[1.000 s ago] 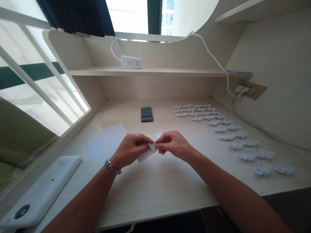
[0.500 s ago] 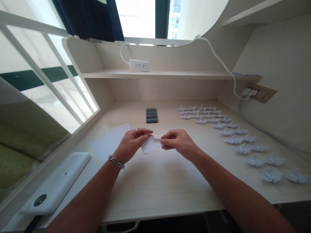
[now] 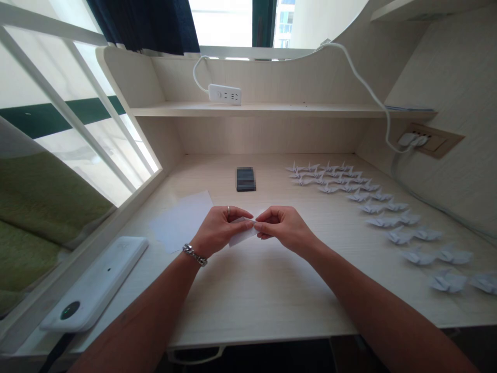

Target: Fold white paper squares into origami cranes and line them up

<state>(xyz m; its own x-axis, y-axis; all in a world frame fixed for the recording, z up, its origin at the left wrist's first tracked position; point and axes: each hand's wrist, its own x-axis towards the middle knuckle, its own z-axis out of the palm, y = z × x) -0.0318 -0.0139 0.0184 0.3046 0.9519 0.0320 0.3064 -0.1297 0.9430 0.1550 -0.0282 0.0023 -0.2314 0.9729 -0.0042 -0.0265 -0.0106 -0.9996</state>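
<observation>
Between my hands is a small folded sheet of white paper (image 3: 241, 238), held above the desk (image 3: 267, 305). My left hand (image 3: 221, 228), with a ring and a chain bracelet, pinches its left side and upper edge between thumb and fingers. At the right corner my right hand (image 3: 281, 225) pinches it too, the two thumbs almost touching. Much of the paper is hidden behind the fingers. Loose white paper sheets (image 3: 174, 220) lie flat to the left of my left hand. Several folded paper cranes (image 3: 382, 220) stand in rows on the right side.
A dark, blurred-out rectangular object (image 3: 246, 179) lies behind my hands. At the left edge rests a long white device (image 3: 97, 282) with a round dark display and black cable. A power strip (image 3: 224, 94) sits on the shelf (image 3: 279, 110); its white cord runs to the wall socket (image 3: 435, 141).
My left thumb has slid right along the paper towards the right thumb, and less of the paper shows. The whole view has shifted slightly.
</observation>
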